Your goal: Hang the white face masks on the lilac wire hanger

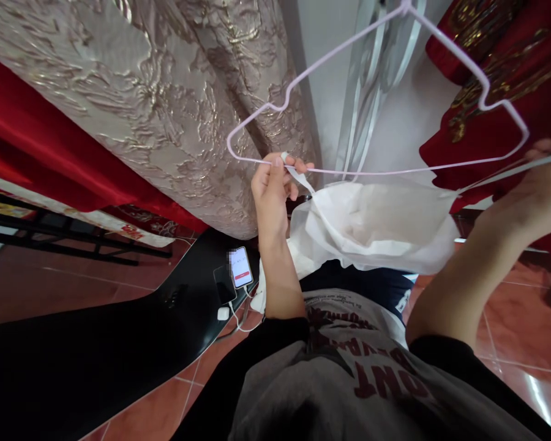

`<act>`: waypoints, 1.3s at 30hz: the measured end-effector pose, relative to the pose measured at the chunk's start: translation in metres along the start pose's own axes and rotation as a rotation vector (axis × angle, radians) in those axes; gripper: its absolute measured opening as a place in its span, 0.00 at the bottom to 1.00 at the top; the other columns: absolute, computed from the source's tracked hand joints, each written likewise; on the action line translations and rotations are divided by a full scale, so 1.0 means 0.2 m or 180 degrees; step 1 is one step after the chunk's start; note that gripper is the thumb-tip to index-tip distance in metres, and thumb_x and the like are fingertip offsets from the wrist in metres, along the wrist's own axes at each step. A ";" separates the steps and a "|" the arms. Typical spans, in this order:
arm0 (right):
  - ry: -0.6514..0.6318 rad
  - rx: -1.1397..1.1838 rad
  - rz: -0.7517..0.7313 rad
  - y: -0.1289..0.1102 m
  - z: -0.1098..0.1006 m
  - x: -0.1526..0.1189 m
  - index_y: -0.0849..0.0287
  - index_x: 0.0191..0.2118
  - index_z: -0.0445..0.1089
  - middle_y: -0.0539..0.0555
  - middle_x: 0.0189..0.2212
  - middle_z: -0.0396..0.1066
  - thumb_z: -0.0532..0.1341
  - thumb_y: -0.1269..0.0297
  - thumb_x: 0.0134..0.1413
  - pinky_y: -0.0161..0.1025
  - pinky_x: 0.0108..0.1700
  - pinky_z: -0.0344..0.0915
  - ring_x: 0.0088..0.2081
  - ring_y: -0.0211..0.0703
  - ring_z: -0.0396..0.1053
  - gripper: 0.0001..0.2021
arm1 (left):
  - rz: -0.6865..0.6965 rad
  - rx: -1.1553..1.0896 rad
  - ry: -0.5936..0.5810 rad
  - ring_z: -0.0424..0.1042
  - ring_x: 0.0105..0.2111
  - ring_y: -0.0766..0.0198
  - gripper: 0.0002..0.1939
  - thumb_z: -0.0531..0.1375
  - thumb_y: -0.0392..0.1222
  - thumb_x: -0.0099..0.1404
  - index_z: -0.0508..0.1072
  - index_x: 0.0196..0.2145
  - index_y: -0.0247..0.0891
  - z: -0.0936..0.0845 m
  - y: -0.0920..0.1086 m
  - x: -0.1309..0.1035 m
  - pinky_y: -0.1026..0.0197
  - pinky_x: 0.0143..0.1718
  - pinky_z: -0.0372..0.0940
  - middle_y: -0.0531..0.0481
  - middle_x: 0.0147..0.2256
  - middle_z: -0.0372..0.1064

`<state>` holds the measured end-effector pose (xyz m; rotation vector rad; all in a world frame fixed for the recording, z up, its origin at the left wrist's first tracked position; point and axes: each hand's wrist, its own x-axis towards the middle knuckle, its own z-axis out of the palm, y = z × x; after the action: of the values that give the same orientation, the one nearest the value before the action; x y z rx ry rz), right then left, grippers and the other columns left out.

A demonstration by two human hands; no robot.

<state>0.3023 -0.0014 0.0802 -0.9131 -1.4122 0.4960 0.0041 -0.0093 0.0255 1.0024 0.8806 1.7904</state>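
Observation:
A pale pink clothes hanger (360, 171) hangs in front of me, its hook end out of view at the top. At the left part of its bottom bar, my left hand (278, 177) is closed, pinching a white strap (302, 179) against the bar. That strap runs down to a sheer white garment (376, 214), which hangs with its open top edge below the hanger. On the far right, my right hand (544, 174) is closed on a second white strap (496, 176), pulled out taut sideways from the garment. Its fingers are blurred and partly cut off by the frame.
Cream embossed fabric (151, 104) and red cloth (64, 135) hang on the left. Red cloth with gold decoration (487, 92) hangs at right. Two phones (241, 267) with a white cable and a small white case (223, 313) lie on a black bench (96, 349).

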 end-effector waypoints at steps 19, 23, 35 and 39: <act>-0.0177 -0.1329 -0.0803 0.09 0.20 -0.28 0.41 0.54 0.85 0.52 0.40 0.85 0.70 0.41 0.67 0.59 0.55 0.76 0.42 0.52 0.79 0.17 | 0.2079 0.0613 0.1158 0.83 0.55 0.54 0.14 0.65 0.32 0.77 0.80 0.49 0.55 -0.27 0.01 0.08 0.58 0.30 0.63 0.60 0.55 0.84; -0.0240 -0.1356 -0.0862 0.10 0.20 -0.28 0.43 0.54 0.85 0.51 0.39 0.85 0.70 0.40 0.67 0.57 0.53 0.75 0.41 0.50 0.79 0.18 | 0.1913 0.1091 0.0557 0.83 0.52 0.49 0.15 0.66 0.32 0.79 0.88 0.50 0.53 -0.34 0.10 0.12 0.51 0.37 0.70 0.58 0.54 0.86; -0.0165 -0.1486 -0.1039 0.15 0.27 -0.34 0.43 0.53 0.86 0.51 0.35 0.78 0.69 0.38 0.67 0.57 0.54 0.72 0.39 0.49 0.74 0.19 | 0.1070 0.1625 -0.1073 0.72 0.48 0.53 0.22 0.79 0.22 0.62 0.87 0.48 0.44 -0.18 0.40 0.27 0.54 0.61 0.71 0.53 0.44 0.79; -0.0169 -0.1514 -0.1002 0.15 0.26 -0.34 0.44 0.52 0.86 0.52 0.35 0.76 0.69 0.38 0.66 0.58 0.55 0.72 0.40 0.49 0.74 0.20 | 0.0487 0.1437 -0.1104 0.72 0.45 0.55 0.14 0.75 0.23 0.69 0.83 0.40 0.42 -0.10 0.41 0.30 0.54 0.60 0.70 0.50 0.39 0.75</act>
<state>0.2489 -0.0239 0.0090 -1.0286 -1.7224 -0.0605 -0.0606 0.0132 0.1044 1.6517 1.0271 1.4986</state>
